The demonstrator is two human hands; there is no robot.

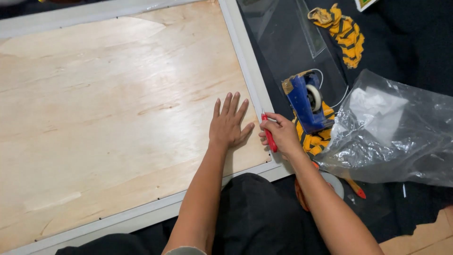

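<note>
Nearest, the person's dark lap sits against the bottom rail of a white frame (141,215) that borders a pale plywood board (108,108). Just beyond, the left hand (229,125) lies open and flat on the board, fingers spread, close to the frame's right rail. Beside it, the right hand (281,134) is closed around a red-handled tool (270,138), whose tip rests at that rail. Right of this hand, a blue tape dispenser (306,101) stands on a yellow-and-black striped cloth (314,141), touching a crumpled clear plastic bag (391,127). Farther off, a clear sheet (283,38) lies on the dark floor beside another striped cloth (344,33).
</note>
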